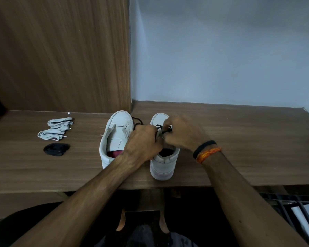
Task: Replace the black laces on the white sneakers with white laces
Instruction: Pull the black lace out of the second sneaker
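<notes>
Two white sneakers stand side by side on the wooden table (239, 139), toes pointing away. The left sneaker (115, 136) has no lace in its eyelets. The right sneaker (165, 163) still carries a black lace (163, 131). My left hand (143, 145) grips the right sneaker's upper at the tongue. My right hand (182, 134) pinches the black lace over the eyelets. A loose end of black lace (137, 122) trails between the two shoes. Two folded white laces (60, 121) (51, 134) lie at the left, with a bundled black lace (56, 149) in front of them.
A wooden panel (61, 50) rises behind the table's left half and a grey wall (221, 50) behind the right half. The table's front edge runs just below the sneakers. My knees and a dark metal grate (292, 205) show under the table.
</notes>
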